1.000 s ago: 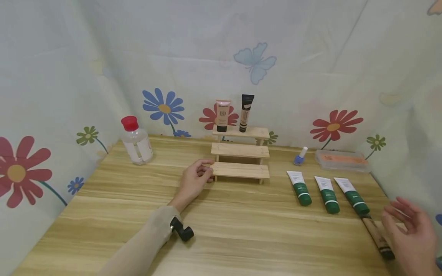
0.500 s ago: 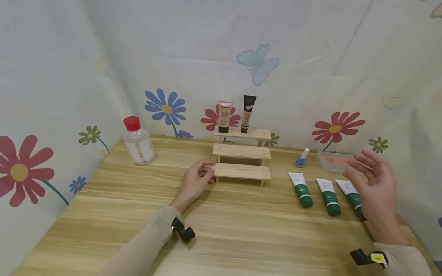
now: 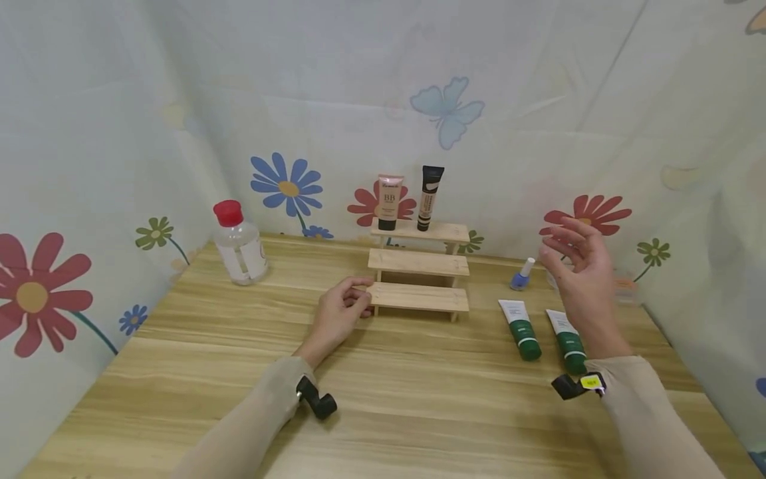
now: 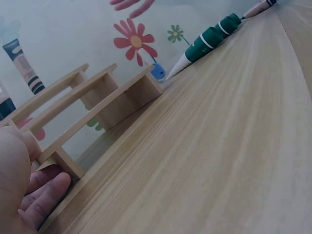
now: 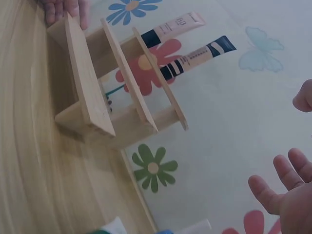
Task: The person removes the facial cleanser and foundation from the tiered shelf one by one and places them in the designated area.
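A three-step wooden display stand stands mid-table. My left hand grips the left end of its lowest step; in the left wrist view, fingers lie by the stand's leg. On the top step stand a pink BB cream tube and a black-and-beige tube, side by side on their caps. My right hand is raised over the table's right side, fingers loosely bent and apart, holding nothing. Below it lie white-and-green tubes, partly covered by the hand and arm.
A clear bottle with a red cap stands at the back left. Near the back right is a blue nail polish bottle, and a clear plastic box sits partly behind my right hand. A flowered curtain closes off the back.
My right hand has risen from beside the brown tube at the lower right and moved left and away from me, without anything in it. The left hand keeps its grip on the stand.
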Tool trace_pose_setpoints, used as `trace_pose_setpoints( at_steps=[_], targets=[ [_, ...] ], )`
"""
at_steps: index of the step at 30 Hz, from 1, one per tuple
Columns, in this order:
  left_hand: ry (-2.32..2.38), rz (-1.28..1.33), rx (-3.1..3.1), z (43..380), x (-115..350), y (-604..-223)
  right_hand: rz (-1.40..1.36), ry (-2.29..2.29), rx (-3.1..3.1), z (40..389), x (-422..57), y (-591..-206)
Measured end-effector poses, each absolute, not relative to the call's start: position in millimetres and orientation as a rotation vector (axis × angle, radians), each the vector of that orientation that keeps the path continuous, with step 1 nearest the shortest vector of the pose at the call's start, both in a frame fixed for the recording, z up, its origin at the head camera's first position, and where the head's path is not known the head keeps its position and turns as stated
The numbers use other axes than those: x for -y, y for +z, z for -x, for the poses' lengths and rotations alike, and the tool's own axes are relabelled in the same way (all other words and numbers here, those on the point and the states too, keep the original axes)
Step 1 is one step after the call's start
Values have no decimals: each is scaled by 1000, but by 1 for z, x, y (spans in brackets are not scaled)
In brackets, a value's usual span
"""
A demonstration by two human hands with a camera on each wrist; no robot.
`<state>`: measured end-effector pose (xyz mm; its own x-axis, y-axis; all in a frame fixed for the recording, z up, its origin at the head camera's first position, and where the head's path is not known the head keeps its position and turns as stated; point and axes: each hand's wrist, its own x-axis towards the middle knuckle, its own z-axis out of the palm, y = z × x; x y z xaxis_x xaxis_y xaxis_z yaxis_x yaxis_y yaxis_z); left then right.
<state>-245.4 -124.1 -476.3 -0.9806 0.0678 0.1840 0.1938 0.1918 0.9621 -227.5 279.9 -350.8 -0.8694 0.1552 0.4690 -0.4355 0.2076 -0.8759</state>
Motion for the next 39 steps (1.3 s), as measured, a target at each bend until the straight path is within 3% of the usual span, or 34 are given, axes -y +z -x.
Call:
trace_pose_setpoints(
  at_steps=[24,39],
  targets=[
    [-1905,252,2353,246,126,-479,-443,1739,2002,311,-184,-347],
    [-1906,287,2346,247,125,-479,-467,1847,1993,340,-144,-349]
  ],
)
